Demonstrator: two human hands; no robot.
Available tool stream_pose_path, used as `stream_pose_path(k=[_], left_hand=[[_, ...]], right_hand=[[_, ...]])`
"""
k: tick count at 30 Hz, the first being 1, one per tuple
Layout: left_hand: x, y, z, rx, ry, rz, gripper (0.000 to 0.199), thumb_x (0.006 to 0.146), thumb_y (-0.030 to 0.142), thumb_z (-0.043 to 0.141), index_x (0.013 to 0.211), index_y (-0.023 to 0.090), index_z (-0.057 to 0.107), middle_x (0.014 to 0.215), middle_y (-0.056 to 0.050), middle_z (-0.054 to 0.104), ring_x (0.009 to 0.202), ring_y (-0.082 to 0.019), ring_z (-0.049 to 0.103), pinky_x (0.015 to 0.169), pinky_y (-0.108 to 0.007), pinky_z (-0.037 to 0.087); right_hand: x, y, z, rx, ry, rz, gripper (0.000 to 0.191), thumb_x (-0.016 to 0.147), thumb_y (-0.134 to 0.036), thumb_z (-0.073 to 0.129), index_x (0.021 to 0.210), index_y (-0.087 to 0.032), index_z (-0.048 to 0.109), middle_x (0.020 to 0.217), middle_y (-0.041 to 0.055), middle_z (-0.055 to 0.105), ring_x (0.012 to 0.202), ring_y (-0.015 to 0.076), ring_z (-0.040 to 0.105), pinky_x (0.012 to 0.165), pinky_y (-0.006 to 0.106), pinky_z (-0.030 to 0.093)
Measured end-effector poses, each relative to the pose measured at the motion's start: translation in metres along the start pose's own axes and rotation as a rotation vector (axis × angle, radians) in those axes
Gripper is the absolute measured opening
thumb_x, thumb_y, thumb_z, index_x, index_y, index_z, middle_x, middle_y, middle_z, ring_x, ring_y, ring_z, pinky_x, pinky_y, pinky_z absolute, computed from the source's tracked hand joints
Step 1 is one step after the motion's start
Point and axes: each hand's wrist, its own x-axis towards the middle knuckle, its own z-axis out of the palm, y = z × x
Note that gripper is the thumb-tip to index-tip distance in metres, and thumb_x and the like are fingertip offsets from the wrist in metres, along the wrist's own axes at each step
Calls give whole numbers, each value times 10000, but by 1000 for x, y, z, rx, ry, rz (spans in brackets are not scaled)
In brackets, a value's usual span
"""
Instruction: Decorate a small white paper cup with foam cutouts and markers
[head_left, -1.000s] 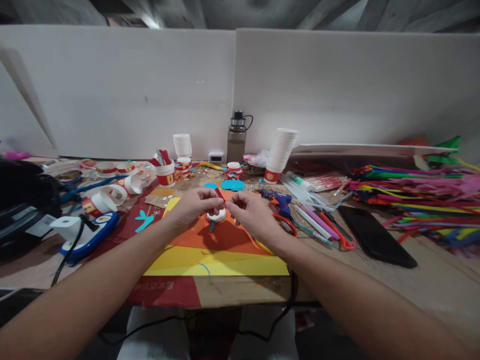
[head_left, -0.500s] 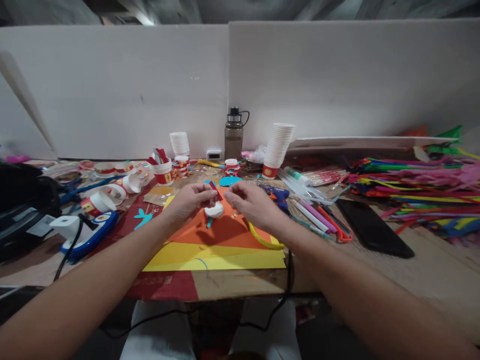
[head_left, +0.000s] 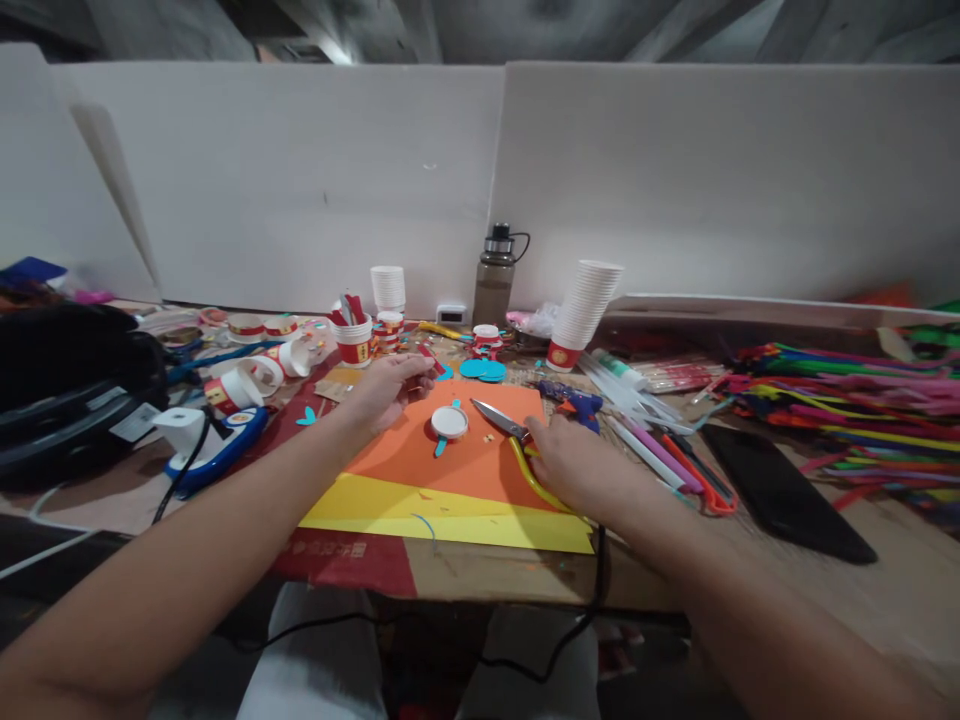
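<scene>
My left hand (head_left: 390, 388) pinches a small red paper piece (head_left: 429, 357) between thumb and fingertips, above the orange paper. On the right, my right hand (head_left: 566, 458) has its fingers closed around the scissors (head_left: 501, 417) near the pivot. Their blades point to the upper left, and a yellow handle loop shows below the hand. Between both hands a white round paper-cup base (head_left: 449, 422) lies on the orange paper (head_left: 405, 455), with blue strips sticking out at its top and bottom. Blue paper discs (head_left: 482, 371) lie just behind.
Paper cup stacks (head_left: 585, 315) and a water bottle (head_left: 495, 275) stand at the back. A blue glue gun (head_left: 577, 405), pens (head_left: 660, 455), a phone (head_left: 787, 490) and pipe cleaners (head_left: 885, 400) lie right. Leftward are a power strip (head_left: 217, 455) and cut cups (head_left: 234, 388).
My right hand has moved away from the left, to the right and down, and taken hold of the scissors. The left hand keeps the red piece. The view has shifted slightly left.
</scene>
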Motion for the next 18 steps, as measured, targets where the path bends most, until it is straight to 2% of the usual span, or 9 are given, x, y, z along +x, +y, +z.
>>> stream_pose_path(k=[2, 5, 8, 11, 15, 18], left_hand=[[1, 0, -2, 6, 19, 4, 176, 641, 235, 771, 691, 114, 653, 635, -11, 614, 595, -82, 543, 573, -207, 408], [3, 1, -3, 0, 63, 12, 187, 637, 243, 773, 723, 122, 660, 685, -21, 649, 643, -101, 588, 602, -225, 431], [4, 1, -2, -34, 103, 15, 173, 641, 211, 763, 750, 124, 661, 728, -24, 673, 678, -113, 620, 635, -240, 448], [3, 2, 1, -50, 126, 3, 121, 674, 179, 725, 752, 119, 655, 735, -35, 687, 695, -125, 643, 673, -259, 469], [1, 3, 4, -60, 97, 19, 77, 722, 175, 682, 766, 117, 655, 783, -75, 718, 759, -150, 675, 732, -280, 501], [0, 4, 4, -49, 42, 48, 98, 732, 185, 679, 793, 109, 666, 804, -91, 729, 771, -153, 682, 734, -276, 517]], right_hand=[[0, 1, -1, 73, 52, 41, 264, 875, -170, 471, 1094, -76, 583, 1054, 214, 617, 906, 273, 626, 716, 311, 418], [2, 4, -3, 259, 239, 80, 363, 842, -209, 547, 1190, -113, 581, 1069, 164, 625, 925, 251, 609, 744, 298, 421], [6, 7, -3, 522, 391, -46, 366, 844, -222, 557, 1203, -187, 621, 983, 81, 657, 868, 205, 600, 742, 276, 427], [11, 8, 1, 666, 481, -174, 415, 845, -197, 537, 1252, -186, 616, 915, 65, 642, 808, 187, 579, 722, 277, 437], [11, 8, 3, 617, 511, -197, 529, 810, -157, 556, 1339, -166, 556, 1014, 113, 607, 889, 208, 565, 764, 302, 442], [6, 6, -4, 631, 434, -240, 321, 859, -230, 526, 1143, -155, 654, 879, 77, 624, 771, 175, 549, 683, 273, 417]])
